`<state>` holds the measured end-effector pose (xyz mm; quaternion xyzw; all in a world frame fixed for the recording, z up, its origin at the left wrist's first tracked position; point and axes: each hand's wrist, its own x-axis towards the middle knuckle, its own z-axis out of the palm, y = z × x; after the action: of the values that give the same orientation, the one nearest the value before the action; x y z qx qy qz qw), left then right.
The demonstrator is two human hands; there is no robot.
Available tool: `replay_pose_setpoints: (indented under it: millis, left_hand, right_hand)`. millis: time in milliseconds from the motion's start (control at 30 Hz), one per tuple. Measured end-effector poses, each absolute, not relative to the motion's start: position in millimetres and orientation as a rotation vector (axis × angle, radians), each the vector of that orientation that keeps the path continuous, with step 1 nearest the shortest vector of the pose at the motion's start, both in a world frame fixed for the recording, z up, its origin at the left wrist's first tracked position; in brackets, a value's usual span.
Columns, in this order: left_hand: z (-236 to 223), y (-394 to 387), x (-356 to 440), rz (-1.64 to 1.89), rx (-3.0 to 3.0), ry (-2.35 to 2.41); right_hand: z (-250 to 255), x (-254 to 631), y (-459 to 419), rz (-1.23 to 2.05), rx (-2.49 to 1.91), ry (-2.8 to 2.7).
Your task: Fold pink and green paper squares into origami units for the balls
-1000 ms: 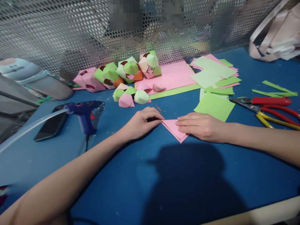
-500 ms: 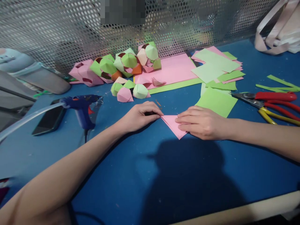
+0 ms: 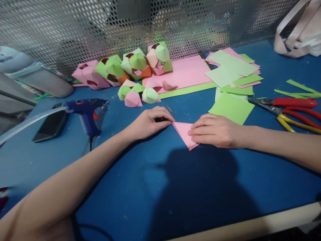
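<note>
A folded pink sheet of paper (image 3: 183,131), triangular with one point toward me, lies on the blue table. My left hand (image 3: 150,123) pinches its far left corner between thumb and fingertips. Across the paper's right part lies my right hand (image 3: 218,132), its fingers stretched out flat and close together. Those fingers hide the right side of the fold, and the right thumb does not show clearly. Just beyond the right hand is a green paper square (image 3: 233,108). Small folded paper pieces (image 3: 133,99) in pink and green sit beyond the left hand.
Pliers (image 3: 283,107) with red and yellow handles lie at right, near green strips (image 3: 301,91). A blue glue gun (image 3: 86,115) and phone (image 3: 50,125) are at left. Folded paper shapes (image 3: 137,63), a pink sheet (image 3: 188,72) and stacked paper (image 3: 230,67) line the mesh panel (image 3: 82,30).
The pink paper's near point has shifted slightly left and toward me. Both hands keep nearly the same places on it, and the camera view has moved a little.
</note>
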<state>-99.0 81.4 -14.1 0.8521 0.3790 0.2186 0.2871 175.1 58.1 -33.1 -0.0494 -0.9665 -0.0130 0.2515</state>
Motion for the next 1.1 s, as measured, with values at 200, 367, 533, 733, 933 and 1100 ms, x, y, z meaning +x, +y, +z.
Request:
replay_pose_setpoints:
  millis: [200, 367, 533, 733, 933, 1100]
  left_hand:
    - [-14, 79, -97, 0.606, 2.274, 1.039]
    - [-15, 75, -92, 0.69, 2.228, 1.11]
    - [-16, 71, -87, 0.682, 2.252, 1.183]
    - [-18, 72, -88, 0.649, 2.306, 1.188]
    - [-18, 72, -88, 0.676, 2.34, 1.133]
    - [-18, 73, -89, 0.666, 2.344, 1.123]
  right_hand:
    - [-32, 177, 56, 0.089, -0.129, -2.629]
    - [-35, 179, 58, 0.193, -0.23, -2.576]
    - [-39, 181, 70, 0.161, -0.479, -2.426]
    - [-45, 182, 80, 0.153, -0.471, -2.412]
    - [-45, 183, 78, 0.038, -0.494, -2.454]
    - [-42, 183, 76, 0.029, -0.491, -2.488]
